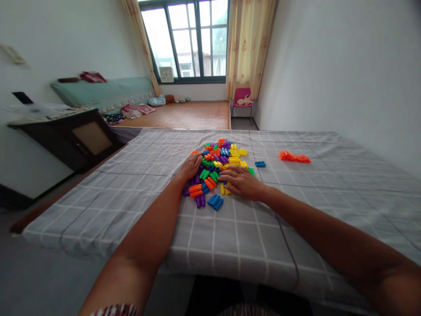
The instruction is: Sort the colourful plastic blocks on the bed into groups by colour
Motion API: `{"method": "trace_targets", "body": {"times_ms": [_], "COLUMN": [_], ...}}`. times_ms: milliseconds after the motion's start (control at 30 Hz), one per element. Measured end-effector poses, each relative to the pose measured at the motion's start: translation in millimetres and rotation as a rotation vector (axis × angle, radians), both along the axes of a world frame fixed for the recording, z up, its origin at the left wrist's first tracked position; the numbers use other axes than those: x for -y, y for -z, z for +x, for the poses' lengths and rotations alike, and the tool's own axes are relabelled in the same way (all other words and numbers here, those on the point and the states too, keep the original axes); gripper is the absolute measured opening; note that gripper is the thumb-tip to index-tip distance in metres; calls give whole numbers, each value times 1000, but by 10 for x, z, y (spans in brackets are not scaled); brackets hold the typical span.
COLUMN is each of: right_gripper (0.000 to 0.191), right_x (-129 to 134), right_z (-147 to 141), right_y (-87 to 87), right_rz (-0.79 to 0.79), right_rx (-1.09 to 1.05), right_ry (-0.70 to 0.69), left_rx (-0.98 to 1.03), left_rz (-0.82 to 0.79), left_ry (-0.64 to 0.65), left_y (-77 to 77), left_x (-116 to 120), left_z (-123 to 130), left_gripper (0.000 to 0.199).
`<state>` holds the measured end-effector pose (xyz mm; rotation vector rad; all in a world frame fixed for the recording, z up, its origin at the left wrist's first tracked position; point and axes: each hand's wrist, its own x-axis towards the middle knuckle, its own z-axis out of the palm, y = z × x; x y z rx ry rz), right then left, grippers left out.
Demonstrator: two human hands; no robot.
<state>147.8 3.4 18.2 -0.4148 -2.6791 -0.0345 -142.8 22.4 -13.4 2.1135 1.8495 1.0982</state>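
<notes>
A heap of small plastic tube-shaped pieces (pixel 213 175) in orange, green, purple, yellow and blue lies mid-table. My left hand (pixel 191 165) rests against the heap's left side, its fingertips near orange and blue pieces; part of the fingers is hard to make out. Over the right side of the heap, my right hand (pixel 241 182) lies palm down with fingers spread, touching yellow and blue pieces. A blue piece (pixel 215 202) sits at the heap's front, and another blue piece (pixel 260 164) lies to its right.
An orange row of joined pieces (pixel 294 157) lies farther right on the grey checked tablecloth (pixel 329 184). Beyond the table are a low bed (pixel 197 113), a pink chair (pixel 242 94) and a window. A dark cabinet (pixel 85 136) stands at the left.
</notes>
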Motion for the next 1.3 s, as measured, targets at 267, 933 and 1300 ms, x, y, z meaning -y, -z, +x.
{"method": "trace_targets", "body": {"times_ms": [267, 933, 1300], "right_gripper": [25, 21, 27], "right_x": [-175, -326, -605], "right_z": [171, 264, -724], "right_y": [-1, 160, -448], "right_rz": [-46, -239, -105], "right_rx": [-60, -335, -150], "right_ry": [191, 210, 3], "left_rx": [29, 478, 523], "left_rz": [84, 13, 49], "left_ry": [-70, -83, -240], "left_y": [-29, -159, -46], "left_x": [-3, 112, 26], "left_z": [-12, 37, -120], "left_gripper": [38, 53, 55]}}
